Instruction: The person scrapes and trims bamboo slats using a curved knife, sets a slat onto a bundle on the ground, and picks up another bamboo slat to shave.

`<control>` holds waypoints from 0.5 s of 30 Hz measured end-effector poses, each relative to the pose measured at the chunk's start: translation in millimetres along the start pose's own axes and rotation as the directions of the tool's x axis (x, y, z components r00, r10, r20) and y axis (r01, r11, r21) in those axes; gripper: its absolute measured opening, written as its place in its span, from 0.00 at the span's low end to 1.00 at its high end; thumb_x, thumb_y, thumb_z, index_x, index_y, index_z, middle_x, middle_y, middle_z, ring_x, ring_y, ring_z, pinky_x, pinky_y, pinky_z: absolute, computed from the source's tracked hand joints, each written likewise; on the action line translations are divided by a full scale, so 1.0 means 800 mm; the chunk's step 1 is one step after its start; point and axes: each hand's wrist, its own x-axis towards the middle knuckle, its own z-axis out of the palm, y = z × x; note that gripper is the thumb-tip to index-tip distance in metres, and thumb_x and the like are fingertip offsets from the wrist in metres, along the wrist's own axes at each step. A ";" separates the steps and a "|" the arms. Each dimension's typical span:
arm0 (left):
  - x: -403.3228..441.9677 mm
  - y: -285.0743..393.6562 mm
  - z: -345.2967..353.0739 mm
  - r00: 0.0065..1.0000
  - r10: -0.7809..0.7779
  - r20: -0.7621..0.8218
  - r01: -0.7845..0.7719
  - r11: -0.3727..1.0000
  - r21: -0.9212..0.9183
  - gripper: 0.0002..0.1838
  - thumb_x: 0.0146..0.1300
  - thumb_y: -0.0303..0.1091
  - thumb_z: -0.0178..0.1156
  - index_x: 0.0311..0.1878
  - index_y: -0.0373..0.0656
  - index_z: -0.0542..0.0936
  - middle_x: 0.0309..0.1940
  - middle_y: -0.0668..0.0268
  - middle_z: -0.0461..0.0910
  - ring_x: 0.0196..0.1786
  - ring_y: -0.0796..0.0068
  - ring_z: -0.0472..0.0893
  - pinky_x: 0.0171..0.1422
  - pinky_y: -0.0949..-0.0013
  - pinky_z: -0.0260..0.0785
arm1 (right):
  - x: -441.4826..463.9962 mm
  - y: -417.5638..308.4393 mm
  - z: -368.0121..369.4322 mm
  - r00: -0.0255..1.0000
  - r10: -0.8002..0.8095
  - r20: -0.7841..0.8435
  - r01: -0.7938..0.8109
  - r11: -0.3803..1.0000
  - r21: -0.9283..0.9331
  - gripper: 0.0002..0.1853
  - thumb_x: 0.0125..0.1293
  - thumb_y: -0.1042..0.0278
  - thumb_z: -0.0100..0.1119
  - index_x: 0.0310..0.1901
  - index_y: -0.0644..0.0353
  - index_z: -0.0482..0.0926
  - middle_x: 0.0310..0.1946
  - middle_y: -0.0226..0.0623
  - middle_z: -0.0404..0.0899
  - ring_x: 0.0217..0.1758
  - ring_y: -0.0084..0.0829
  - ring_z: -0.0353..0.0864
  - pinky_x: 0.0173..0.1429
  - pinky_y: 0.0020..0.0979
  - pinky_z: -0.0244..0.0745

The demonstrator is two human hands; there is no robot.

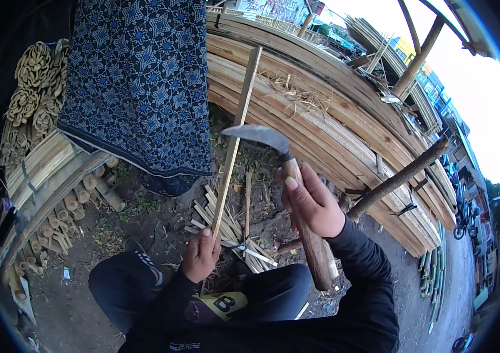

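My left hand (201, 257) is closed around the lower part of a long, thin wooden strip (239, 120), which stands tilted in front of me. In my right hand (314, 203) is a sickle with a thick wooden handle (315, 259). Its curved metal blade (258, 136) crosses the strip around mid-length; whether the two touch I cannot tell. Below, between my knees and the hanging cloth, a bundle of cut strips (217, 215) lies on the ground. The strip's lower end is partly hidden by my left hand.
A blue patterned cloth (144, 82) hangs at the upper left. Stacked boards (332, 129) with curly shavings (303, 97) fill the right side, and a bark-covered pole (400, 176) juts across them. Bamboo poles (70, 206) and rolled bundles (32, 88) are at the left.
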 end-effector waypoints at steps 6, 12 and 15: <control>-0.007 -0.020 -0.018 0.999 -0.041 0.024 0.041 0.999 -0.024 0.26 0.78 0.51 0.34 0.25 0.46 0.63 0.11 0.73 0.60 0.12 0.82 0.62 0.17 0.76 0.53 | 0.013 0.018 -0.010 0.954 -0.249 0.164 0.289 0.910 -0.298 0.12 0.77 0.56 0.43 0.46 0.56 0.64 0.25 0.29 0.70 0.17 0.18 0.72 0.19 0.21 0.69; -0.015 -0.020 -0.019 0.999 -0.029 0.030 0.030 0.998 -0.051 0.26 0.78 0.52 0.35 0.25 0.46 0.64 0.11 0.73 0.59 0.12 0.82 0.62 0.17 0.75 0.54 | 0.000 0.016 -0.008 0.944 -0.180 0.276 0.281 0.876 -0.392 0.14 0.77 0.57 0.46 0.47 0.60 0.66 0.25 0.28 0.69 0.25 0.17 0.69 0.28 0.23 0.68; -0.022 -0.026 -0.020 0.997 -0.036 0.068 0.034 0.999 0.023 0.26 0.78 0.51 0.34 0.25 0.46 0.63 0.11 0.73 0.57 0.12 0.82 0.61 0.17 0.75 0.53 | 0.015 -0.004 -0.021 0.987 -0.140 -0.076 0.127 0.980 -0.153 0.15 0.76 0.58 0.49 0.50 0.62 0.65 0.26 0.30 0.70 0.29 0.18 0.70 0.33 0.24 0.69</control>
